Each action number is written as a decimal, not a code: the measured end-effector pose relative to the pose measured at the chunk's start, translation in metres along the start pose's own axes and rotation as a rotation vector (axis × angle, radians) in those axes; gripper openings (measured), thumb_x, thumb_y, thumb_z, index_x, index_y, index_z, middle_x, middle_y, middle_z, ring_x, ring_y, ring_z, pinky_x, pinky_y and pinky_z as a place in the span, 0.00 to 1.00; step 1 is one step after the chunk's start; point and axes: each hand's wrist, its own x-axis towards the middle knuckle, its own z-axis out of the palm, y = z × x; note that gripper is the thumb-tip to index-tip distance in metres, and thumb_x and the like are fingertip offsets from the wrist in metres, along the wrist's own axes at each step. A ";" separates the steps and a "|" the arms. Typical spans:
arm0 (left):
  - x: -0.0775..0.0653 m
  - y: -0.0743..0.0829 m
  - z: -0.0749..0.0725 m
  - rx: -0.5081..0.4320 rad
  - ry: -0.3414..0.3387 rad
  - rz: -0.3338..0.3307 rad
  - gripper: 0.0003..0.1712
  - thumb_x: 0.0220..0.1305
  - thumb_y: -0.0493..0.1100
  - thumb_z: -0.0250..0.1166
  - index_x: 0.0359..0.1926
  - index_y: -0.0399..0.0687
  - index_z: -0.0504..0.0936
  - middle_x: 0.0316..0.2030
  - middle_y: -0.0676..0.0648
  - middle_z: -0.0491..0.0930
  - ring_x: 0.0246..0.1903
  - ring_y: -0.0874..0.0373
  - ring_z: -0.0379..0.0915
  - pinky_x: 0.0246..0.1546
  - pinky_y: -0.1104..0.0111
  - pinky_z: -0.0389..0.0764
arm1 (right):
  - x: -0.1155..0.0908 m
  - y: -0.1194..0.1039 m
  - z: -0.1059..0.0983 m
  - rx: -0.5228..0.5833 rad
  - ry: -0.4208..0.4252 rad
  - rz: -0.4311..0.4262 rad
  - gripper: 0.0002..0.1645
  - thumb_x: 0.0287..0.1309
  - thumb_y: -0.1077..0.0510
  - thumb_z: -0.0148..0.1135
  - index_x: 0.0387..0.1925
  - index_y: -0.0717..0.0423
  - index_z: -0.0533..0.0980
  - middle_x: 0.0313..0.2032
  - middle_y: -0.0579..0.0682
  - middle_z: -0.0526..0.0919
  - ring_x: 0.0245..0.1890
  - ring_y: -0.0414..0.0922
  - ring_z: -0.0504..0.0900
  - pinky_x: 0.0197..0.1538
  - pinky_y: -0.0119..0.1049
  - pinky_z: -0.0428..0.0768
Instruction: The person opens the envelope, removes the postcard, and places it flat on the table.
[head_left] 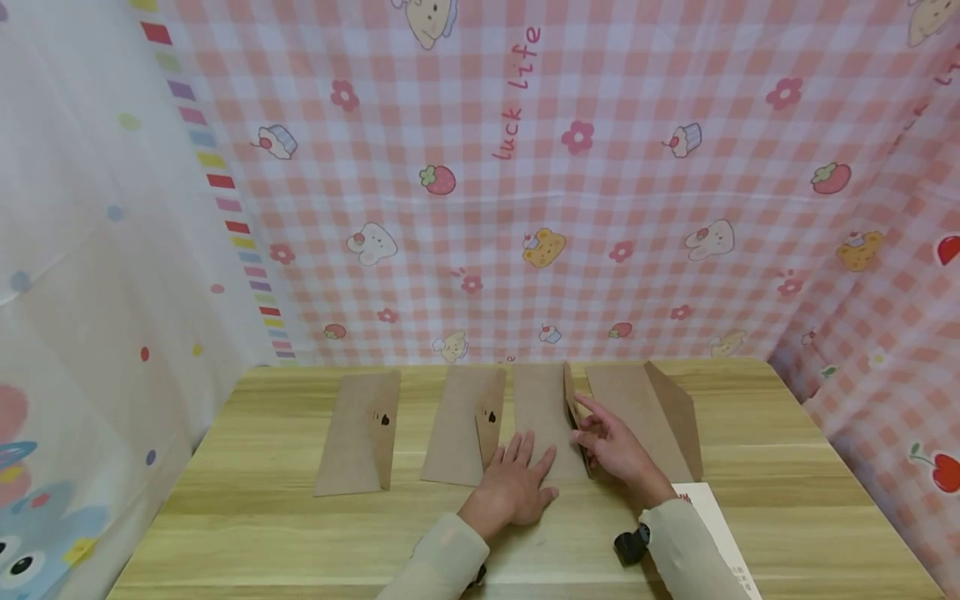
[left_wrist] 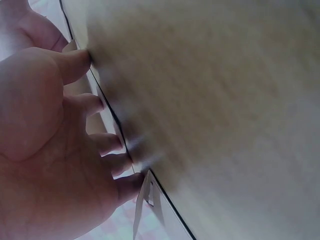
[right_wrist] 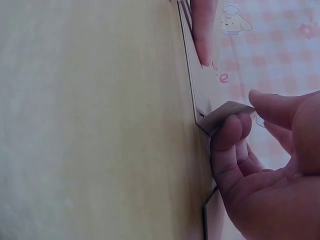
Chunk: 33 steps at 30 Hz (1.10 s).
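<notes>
Four brown paper envelopes lie in a row on the wooden table. On the third envelope [head_left: 536,408] from the left, my left hand [head_left: 513,490] presses near the lower left edge, fingers straight and spread, palm down. My right hand [head_left: 617,450] is at that envelope's right side, holding its raised flap [right_wrist: 226,115]. The right wrist view has the thumb at the flap's edge and the curled fingers beneath it. Left of my left hand is the second envelope [head_left: 456,425], its flap bearing a small dark mark. The fourth envelope [head_left: 626,417] lies behind my right hand, flap spread outward.
At the far left lies the first envelope [head_left: 352,442], flap folded over. A white printed sheet or booklet [head_left: 720,525] is partly under my right forearm. Patterned cloth [head_left: 480,208] hangs behind the wooden table [head_left: 247,533] and at both sides.
</notes>
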 end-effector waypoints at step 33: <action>-0.002 0.002 0.001 0.014 0.002 -0.024 0.35 0.74 0.62 0.47 0.78 0.64 0.53 0.78 0.44 0.47 0.77 0.49 0.41 0.74 0.54 0.53 | -0.003 -0.004 -0.010 -0.165 0.143 -0.036 0.28 0.65 0.68 0.55 0.66 0.62 0.70 0.39 0.55 0.76 0.43 0.49 0.77 0.34 0.30 0.75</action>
